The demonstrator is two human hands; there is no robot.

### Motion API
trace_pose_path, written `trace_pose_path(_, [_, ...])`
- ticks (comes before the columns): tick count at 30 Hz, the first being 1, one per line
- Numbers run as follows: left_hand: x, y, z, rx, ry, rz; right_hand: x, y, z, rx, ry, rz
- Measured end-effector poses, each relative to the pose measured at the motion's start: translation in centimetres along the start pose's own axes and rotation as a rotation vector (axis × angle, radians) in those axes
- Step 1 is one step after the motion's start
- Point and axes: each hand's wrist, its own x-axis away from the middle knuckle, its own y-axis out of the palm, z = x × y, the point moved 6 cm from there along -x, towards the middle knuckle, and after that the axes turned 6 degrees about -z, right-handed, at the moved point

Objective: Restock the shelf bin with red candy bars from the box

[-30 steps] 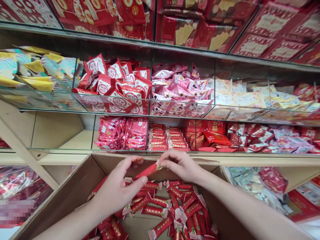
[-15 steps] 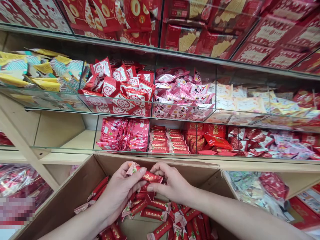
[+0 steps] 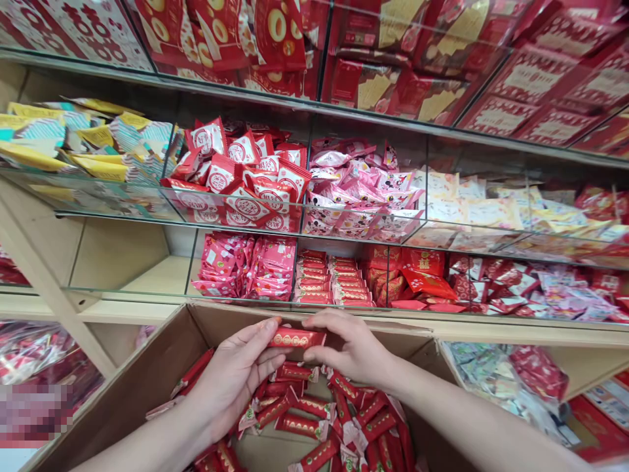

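Note:
My left hand is closed on a small red wrapped snack bar with gold print, its thumb on top near the bar's left end. My right hand curls round the right end of the same bar, fingers above and thumb below. Both hands are over an open cardboard box. Below them, many more red snack bars with pink ends lie loose in the box. The undersides of my fingers are hidden.
Ahead, a lower shelf bin holds stacked red bars of like look, beside pink packets. Glass fronts edge the shelves. Red-and-white packets fill the middle shelf. Plastic bags lie at right.
The bar between my hands is now level, where it slanted before. My right hand has shifted slightly right, and the space beneath the bar shows more of the box's contents. The view shifted slightly.

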Motion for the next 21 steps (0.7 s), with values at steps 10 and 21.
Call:
trace_pose_path(10, [0.8,0.4,-3.0,-0.110,-0.214,-0.088,-1.2,-6.1,2.9,0.503,0.126,0.237])
trace_pose_path(21, [1.4,3.0,-4.5,-0.336,-0.304,-0.374,-13.4,-6.6,15.7,0.730,0.410,-0.016])
